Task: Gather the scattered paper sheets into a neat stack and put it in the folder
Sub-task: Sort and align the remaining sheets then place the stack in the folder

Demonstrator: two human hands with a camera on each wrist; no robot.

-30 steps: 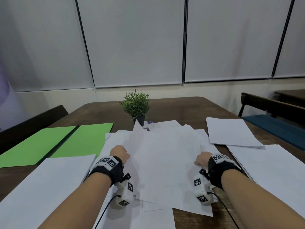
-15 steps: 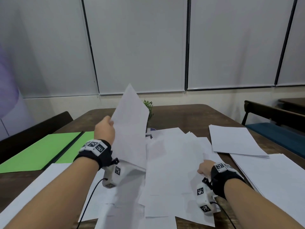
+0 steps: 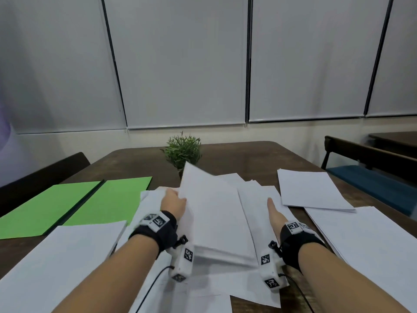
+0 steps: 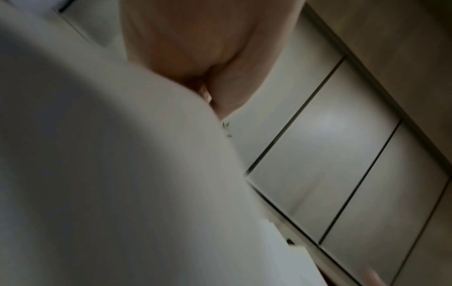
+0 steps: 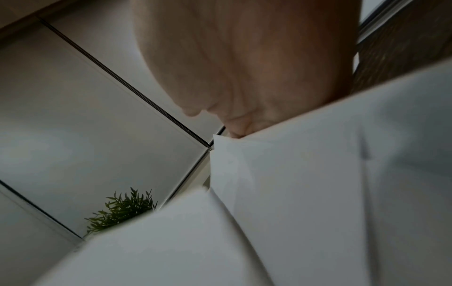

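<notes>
A loose pile of white paper sheets (image 3: pixel 216 222) lies in the middle of the brown table (image 3: pixel 248 159). My left hand (image 3: pixel 173 203) grips the left edge of the upper sheets, which tilt up at their far corner. In the left wrist view the left hand (image 4: pixel 208 48) meets the blurred paper (image 4: pixel 122 174). My right hand (image 3: pixel 274 214) lies with straight fingers along the pile's right side. The right wrist view shows the right hand's (image 5: pixel 244 58) fingertips hidden behind the sheets' edge (image 5: pixel 318 193). The open green folder (image 3: pixel 90 206) lies flat at the left.
A small potted plant (image 3: pixel 182 151) stands just behind the pile. More white sheets lie at the right (image 3: pixel 311 190), the near right (image 3: pixel 372 240) and the near left (image 3: pixel 56 256). Dark chairs (image 3: pixel 365 154) stand beside the table on both sides.
My left hand has brought the raised sheets down from upright onto the pile. My right hand has stretched forward along the pile's right side.
</notes>
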